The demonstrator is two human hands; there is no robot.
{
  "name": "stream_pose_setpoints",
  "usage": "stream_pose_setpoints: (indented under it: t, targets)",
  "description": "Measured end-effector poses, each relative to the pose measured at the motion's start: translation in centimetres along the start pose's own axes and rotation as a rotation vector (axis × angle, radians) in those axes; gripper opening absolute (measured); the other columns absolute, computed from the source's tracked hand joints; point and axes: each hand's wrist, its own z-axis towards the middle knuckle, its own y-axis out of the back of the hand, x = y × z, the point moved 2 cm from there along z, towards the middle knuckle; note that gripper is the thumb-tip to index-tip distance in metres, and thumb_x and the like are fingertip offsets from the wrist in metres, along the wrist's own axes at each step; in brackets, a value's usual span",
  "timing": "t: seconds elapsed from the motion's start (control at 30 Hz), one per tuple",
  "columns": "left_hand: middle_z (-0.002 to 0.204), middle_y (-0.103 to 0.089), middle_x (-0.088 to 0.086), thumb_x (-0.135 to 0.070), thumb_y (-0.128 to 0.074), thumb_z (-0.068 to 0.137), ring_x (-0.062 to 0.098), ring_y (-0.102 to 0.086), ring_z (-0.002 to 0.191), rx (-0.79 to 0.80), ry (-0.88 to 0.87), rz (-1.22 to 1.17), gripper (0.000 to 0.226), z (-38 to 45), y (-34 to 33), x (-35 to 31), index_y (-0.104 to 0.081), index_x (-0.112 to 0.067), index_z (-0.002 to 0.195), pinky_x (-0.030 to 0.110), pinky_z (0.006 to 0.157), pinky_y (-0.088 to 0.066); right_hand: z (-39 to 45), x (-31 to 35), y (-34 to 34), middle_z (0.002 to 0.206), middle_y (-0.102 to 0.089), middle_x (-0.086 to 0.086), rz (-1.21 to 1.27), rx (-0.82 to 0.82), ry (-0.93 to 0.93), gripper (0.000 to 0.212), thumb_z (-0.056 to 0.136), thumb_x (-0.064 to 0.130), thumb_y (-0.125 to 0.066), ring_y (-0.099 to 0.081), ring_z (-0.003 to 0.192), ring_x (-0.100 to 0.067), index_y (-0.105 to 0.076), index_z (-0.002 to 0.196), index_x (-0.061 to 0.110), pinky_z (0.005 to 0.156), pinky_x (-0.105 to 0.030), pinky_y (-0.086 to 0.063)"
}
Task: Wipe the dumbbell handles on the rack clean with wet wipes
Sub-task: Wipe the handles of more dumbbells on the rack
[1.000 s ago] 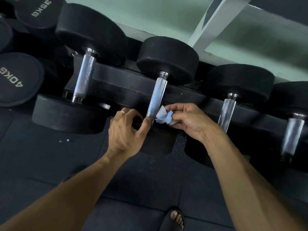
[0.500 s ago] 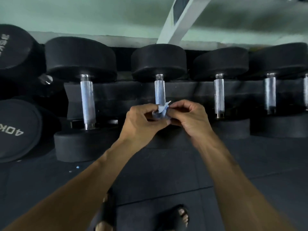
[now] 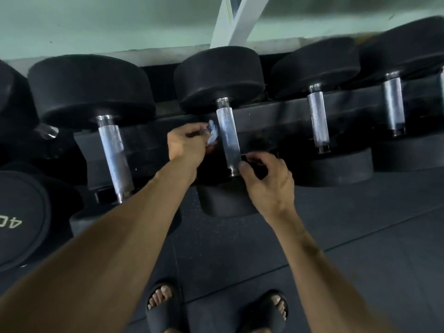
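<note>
Head view | left hand (image 3: 186, 146) pinches wet wipe (image 3: 212, 133) left of middle dumbbell handle (image 3: 228, 138) | right hand (image 3: 266, 181) loosely curled, empty, near handle's lower end | risk: small wad slips mid-wipe

Two bare forearms, no sleeves, run up from the frame's lower corners. At the bottom centre, both feet wear black open-toed slide sandals (image 3: 262, 311), toes showing.

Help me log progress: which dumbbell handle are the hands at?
The middle handle, under the white beam: the left hand holds the wipe beside it, the right hand is at its lower end.
</note>
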Motion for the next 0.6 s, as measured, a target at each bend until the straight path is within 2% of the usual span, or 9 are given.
stream_pose_setpoints:
  t: [0.07,0.13,0.2,0.27,0.37,0.43,0.53,0.6]
  targets:
    - [0.085,-0.073,0.004,-0.003,-0.069,0.089,0.013,-0.072,0.076,0.021,-0.006,-0.14,0.012,1.3,-0.9,-1.0,-0.07,-0.015,0.087,0.023,0.067,-0.058,-0.3,0.2,-0.3,0.104,-0.071,0.008,-0.053,-0.067,0.04,0.045,0.078,0.054,-0.053,-0.06,0.1,-0.017,-0.073,0.102,0.022,0.095,-0.046,-0.047]
    - [0.079,-0.072,0.002,0.004,-0.065,0.089,0.01,-0.07,0.071,0.065,-0.014,-0.181,0.02,2.5,-1.7,-1.5,-0.071,-0.014,0.083,0.025,0.071,-0.06,-0.4,0.2,-0.6,0.098,-0.071,0.011,-0.061,-0.112,0.064,0.053,0.074,0.058,-0.044,-0.059,0.095,-0.015,-0.073,0.097,0.022,0.09,-0.045,-0.049]
    - [0.078,-0.073,0.003,0.012,-0.059,0.087,0.015,-0.071,0.074,0.132,-0.02,-0.126,0.032,3.2,-2.4,-1.2,-0.073,-0.016,0.081,0.033,0.079,-0.06,-0.6,-0.2,-0.9,0.095,-0.07,0.012,-0.062,-0.156,0.077,0.054,0.072,0.059,-0.041,-0.057,0.091,-0.011,-0.073,0.094,0.021,0.086,-0.04,-0.049]
    - [0.078,-0.075,0.004,0.015,-0.054,0.085,0.02,-0.072,0.075,0.21,-0.002,0.006,0.037,3.1,-2.2,-0.2,-0.074,-0.016,0.083,0.037,0.079,-0.061,-0.4,-0.2,-1.1,0.093,-0.069,0.012,-0.067,-0.172,0.079,0.054,0.072,0.059,-0.042,-0.055,0.089,-0.011,-0.073,0.094,0.02,0.085,-0.036,-0.047]
    - [0.091,-0.075,0.012,0.013,-0.058,0.085,0.024,-0.072,0.083,0.336,0.032,0.14,0.028,2.5,-1.2,0.9,-0.073,-0.003,0.104,0.035,0.081,-0.06,-0.5,-0.1,-1.2,0.096,-0.069,0.011,-0.083,-0.181,0.072,0.055,0.071,0.06,-0.042,-0.056,0.095,-0.015,-0.072,0.096,0.021,0.086,-0.035,-0.046]
    - [0.095,-0.072,0.011,0.012,-0.06,0.087,0.021,-0.071,0.086,0.329,0.033,0.037,0.023,2.5,-0.7,0.3,-0.069,0.0,0.105,0.031,0.08,-0.06,-0.9,-0.3,-1.4,0.101,-0.066,0.012,-0.079,-0.22,0.054,0.057,0.072,0.062,-0.042,-0.055,0.1,-0.013,-0.071,0.1,0.022,0.084,-0.033,-0.046]
    - [0.09,-0.07,0.008,0.015,-0.061,0.086,0.017,-0.07,0.082,0.263,0.019,-0.194,0.02,3.4,-1.0,-1.3,-0.066,-0.005,0.089,0.031,0.078,-0.06,-2.2,-0.7,-1.9,0.121,-0.06,0.012,-0.092,-0.281,0.038,0.062,0.074,0.067,-0.045,-0.05,0.117,-0.01,-0.065,0.115,0.024,0.086,-0.03,-0.044]
    - [0.087,-0.07,0.007,0.015,-0.061,0.086,0.014,-0.07,0.076,0.274,-0.008,-0.173,0.021,3.8,-1.2,-1.6,-0.065,-0.005,0.09,0.027,0.074,-0.06,-2.6,-0.8,-2.1,0.133,-0.055,0.009,-0.097,-0.295,0.044,0.071,0.074,0.07,-0.047,-0.047,0.126,-0.012,-0.06,0.124,0.022,0.09,-0.028,-0.039]
